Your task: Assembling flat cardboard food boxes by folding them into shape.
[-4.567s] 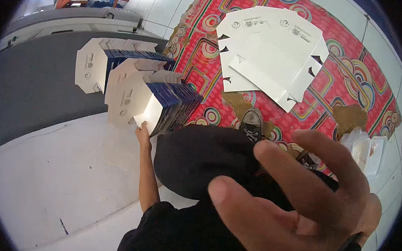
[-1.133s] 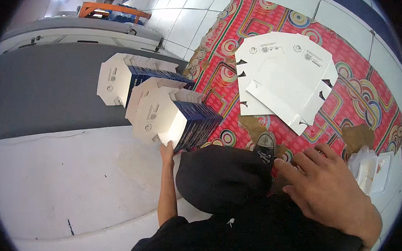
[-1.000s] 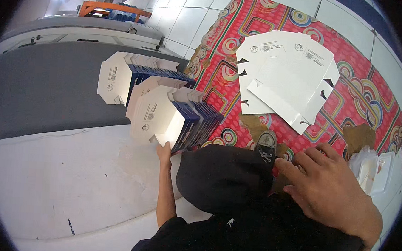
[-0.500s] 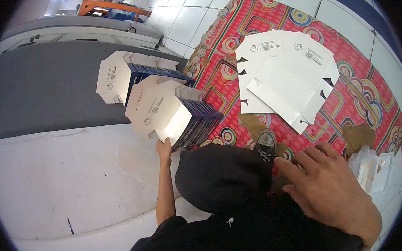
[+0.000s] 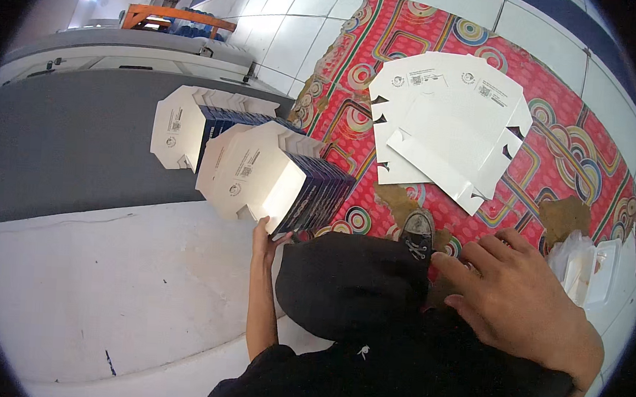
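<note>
My left hand (image 5: pixel 263 242) is at the lower corner of the near row of nested, part-folded cardboard boxes (image 5: pixel 250 169). One finger lies along the front box's white inner edge and another digit reaches underneath, pinching that corner. White insides face me, while dark blue printed sides run back to the right. My right hand (image 5: pixel 520 291) hovers over my dark-clothed lap, fingers loosely bent and apart, with nothing visible in it. Beyond it, flat white cardboard blanks (image 5: pixel 454 119) overlap on the red patterned mat (image 5: pixel 558 89).
A second row of nested boxes (image 5: pixel 177 128) stands behind the first, by a dark grey surface (image 5: pixel 67 139). My shoe (image 5: pixel 418 232) rests on the worn mat. A white foam container (image 5: pixel 603 270) and clear plastic bag lie at the right. White tiles (image 5: pixel 291 37) border the mat.
My left hand has shifted slightly along the front box's corner, and its digits have spread a little. The right hand stays nearly still. The view has tilted slightly.
</note>
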Available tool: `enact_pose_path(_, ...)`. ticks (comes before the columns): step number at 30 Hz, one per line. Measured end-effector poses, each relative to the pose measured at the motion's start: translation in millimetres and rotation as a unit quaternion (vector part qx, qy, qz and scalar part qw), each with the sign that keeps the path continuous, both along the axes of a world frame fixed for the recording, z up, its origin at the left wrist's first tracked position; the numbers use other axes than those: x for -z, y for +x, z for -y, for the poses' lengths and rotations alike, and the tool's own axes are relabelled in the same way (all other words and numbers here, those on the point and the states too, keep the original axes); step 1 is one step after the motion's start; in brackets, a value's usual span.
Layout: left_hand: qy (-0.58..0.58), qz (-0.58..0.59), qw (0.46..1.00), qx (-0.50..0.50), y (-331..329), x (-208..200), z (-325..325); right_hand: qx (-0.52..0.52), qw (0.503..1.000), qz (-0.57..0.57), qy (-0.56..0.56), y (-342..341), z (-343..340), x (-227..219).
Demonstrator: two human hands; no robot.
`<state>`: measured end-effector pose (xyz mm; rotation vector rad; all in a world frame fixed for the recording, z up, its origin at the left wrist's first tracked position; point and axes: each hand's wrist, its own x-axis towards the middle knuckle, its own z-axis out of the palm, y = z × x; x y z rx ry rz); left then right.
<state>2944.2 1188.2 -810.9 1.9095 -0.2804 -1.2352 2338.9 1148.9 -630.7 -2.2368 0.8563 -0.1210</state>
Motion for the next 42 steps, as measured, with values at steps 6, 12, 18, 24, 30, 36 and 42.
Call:
enact_pose_path(6,-0.005,0.001,1.000,-0.009,2.2,-4.3,1.2,0.001,1.000,0.014,-0.015,0.9,1.3,1.7)
enact_pose_path(12,-0.086,0.028,0.996,0.014,-35.5,-19.8,1.9,-0.007,1.000,-0.001,0.009,0.5,2.7,-0.2)
enact_pose_path(18,-0.100,0.096,0.990,0.035,-58.5,-16.8,11.0,0.005,1.000,0.017,-0.025,-0.3,0.3,3.6)
enact_pose_path(24,0.006,0.383,0.923,0.019,-59.0,-8.2,10.5,0.018,1.000,0.007,0.006,0.9,0.0,1.0)
enact_pose_path(30,0.028,0.420,0.905,0.063,-38.3,-3.1,6.8,0.007,1.000,0.010,0.015,3.2,3.3,2.0)
enact_pose_path(36,0.053,0.593,0.787,0.162,16.9,15.0,-0.4,0.002,1.000,0.006,0.024,6.5,6.4,-0.6)
enact_pose_path(42,0.024,0.522,0.841,0.142,1.3,7.6,3.7,0.013,1.000,-0.007,0.016,5.8,5.2,2.1)
